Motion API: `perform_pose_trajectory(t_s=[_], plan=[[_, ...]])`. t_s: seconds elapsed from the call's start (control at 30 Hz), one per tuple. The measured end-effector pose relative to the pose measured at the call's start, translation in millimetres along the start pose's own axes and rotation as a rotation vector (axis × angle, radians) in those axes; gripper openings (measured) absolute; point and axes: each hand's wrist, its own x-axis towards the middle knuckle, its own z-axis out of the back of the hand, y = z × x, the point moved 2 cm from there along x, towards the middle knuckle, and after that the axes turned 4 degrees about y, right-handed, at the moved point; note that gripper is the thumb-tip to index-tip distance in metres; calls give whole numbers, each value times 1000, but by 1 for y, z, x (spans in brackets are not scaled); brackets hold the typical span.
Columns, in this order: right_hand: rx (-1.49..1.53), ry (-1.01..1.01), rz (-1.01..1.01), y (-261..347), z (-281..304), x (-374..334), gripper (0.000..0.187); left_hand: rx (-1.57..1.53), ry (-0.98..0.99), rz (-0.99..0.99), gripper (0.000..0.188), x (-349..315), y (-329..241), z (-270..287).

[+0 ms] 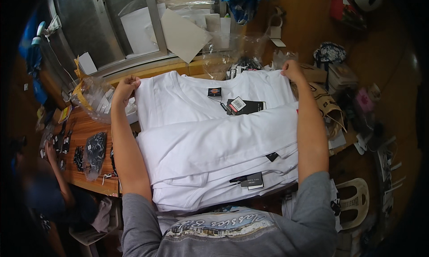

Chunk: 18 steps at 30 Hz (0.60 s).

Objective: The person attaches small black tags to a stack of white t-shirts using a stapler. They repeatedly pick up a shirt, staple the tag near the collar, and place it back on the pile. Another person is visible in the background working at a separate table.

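A white T-shirt (170, 105) lies on top of a stack of folded white T-shirts (178, 194), its neckline away from me and its lower part folded up over the front. My left hand (127, 88) pinches the cloth at its far left shoulder. At the far right shoulder, my right hand (292, 70) is closed on the same shirt. A dark neck label (214, 92) shows inside the collar. Below it lies a black hang tag (252, 107) with a white sticker (237, 104). Another black tag (254, 181) hangs from the stack near my chest.
A wooden table (85, 123) at the left carries a plastic bag of dark items (95, 152). Beyond it sits a clear bag (98, 100) of white pieces. A co-worker's arm (58, 167) reaches over that table. A plastic chair (355, 203) stands at right, and a window (107, 29) lies behind.
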Motion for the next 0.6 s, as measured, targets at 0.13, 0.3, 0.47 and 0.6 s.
perform_pose_trajectory(t_s=[0.13, 0.3, 0.47, 0.6], plan=[[596, 151, -65, 3, 42, -22, 18, -194, 39, -117, 8, -24, -19, 16], [720, 46, 253, 12, 113, -131, 22, -238, 262, -556, 25, -145, -20, 65], [505, 513, 119, -40, 87, -193, 16, 480, 843, -103, 17, -186, -27, 3], [368, 580, 204, 0, 88, -201, 18, 656, 715, -186, 23, -175, -44, -9]])
